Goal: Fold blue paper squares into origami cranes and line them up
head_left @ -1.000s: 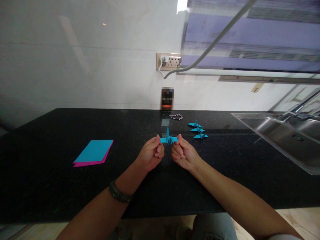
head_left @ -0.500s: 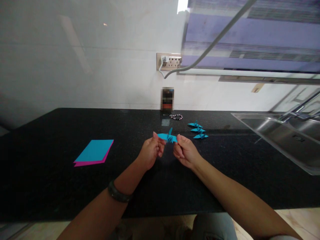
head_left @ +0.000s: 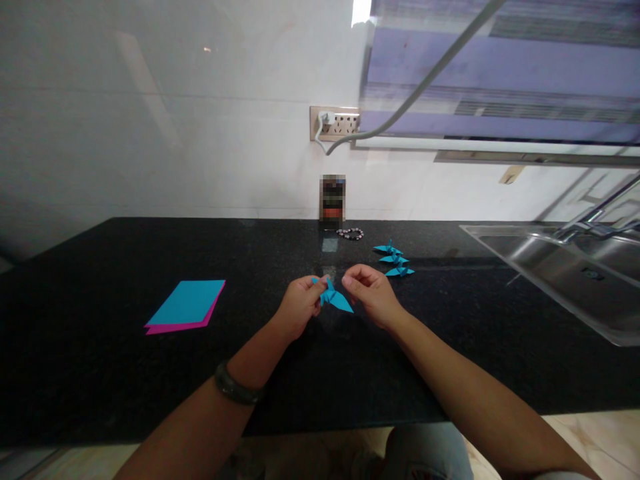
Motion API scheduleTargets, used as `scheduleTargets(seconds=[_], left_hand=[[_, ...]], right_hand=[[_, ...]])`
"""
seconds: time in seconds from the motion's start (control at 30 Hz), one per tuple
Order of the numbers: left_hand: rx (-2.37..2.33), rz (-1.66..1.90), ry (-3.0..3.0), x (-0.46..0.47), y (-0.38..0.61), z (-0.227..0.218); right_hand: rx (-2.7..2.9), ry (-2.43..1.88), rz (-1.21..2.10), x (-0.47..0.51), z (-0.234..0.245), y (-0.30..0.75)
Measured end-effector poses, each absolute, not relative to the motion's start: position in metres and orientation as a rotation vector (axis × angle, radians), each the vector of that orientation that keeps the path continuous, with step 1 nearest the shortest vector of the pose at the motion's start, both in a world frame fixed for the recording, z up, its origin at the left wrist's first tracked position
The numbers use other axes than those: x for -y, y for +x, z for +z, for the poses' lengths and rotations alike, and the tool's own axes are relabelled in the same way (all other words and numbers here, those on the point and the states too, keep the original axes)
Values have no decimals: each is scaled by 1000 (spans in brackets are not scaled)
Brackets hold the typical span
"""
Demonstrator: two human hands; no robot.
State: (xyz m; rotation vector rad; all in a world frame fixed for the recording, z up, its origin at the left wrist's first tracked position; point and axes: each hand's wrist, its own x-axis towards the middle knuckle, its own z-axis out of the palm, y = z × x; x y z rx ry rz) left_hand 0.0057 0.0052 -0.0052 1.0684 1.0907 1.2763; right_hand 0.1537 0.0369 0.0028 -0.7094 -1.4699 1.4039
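My left hand (head_left: 299,311) pinches a small blue paper crane (head_left: 337,301) by one end, just above the black countertop (head_left: 125,380). The crane tilts down to the right, its free wing pointing at my right hand (head_left: 373,297). That hand hovers beside the crane, fingers curled and thumb against forefinger, with nothing visible in them. A dark band sits on my left wrist. Three more blue paper cranes (head_left: 395,260) stand in a row behind my right hand.
A stack of blue and pink paper squares (head_left: 187,305) lies at the left. A bead bracelet (head_left: 351,233) and a small blurred dark object (head_left: 333,198) sit by the wall under a socket (head_left: 335,123). A steel sink (head_left: 565,270) is at the right.
Both hands held the crane by its wings and level. Now my right hand has let go, and my left hand has turned the crane so it tilts downward.
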Motion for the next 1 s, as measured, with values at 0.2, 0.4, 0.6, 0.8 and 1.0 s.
scheduleTargets(seconds=[0.2,0.4,0.6,0.8,1.0], left_hand=[[-1239,1283,1217,-5,6,-6],[-1230,1267,1179,-6,4,-5],[-1278,1327,1166,-7,5,-6],[-1226,1411,1141,-7,5,-7],[-862,1335,773,-7,4,-1]], right_hand=[[1637,-674,1388,-32,1,151],[1589,-760,1369,-33,4,150],[1581,-906,1470,-35,3,151],[1562,-715,1917,-34,-1,153],[1276,-578,2064,-35,-3,151]])
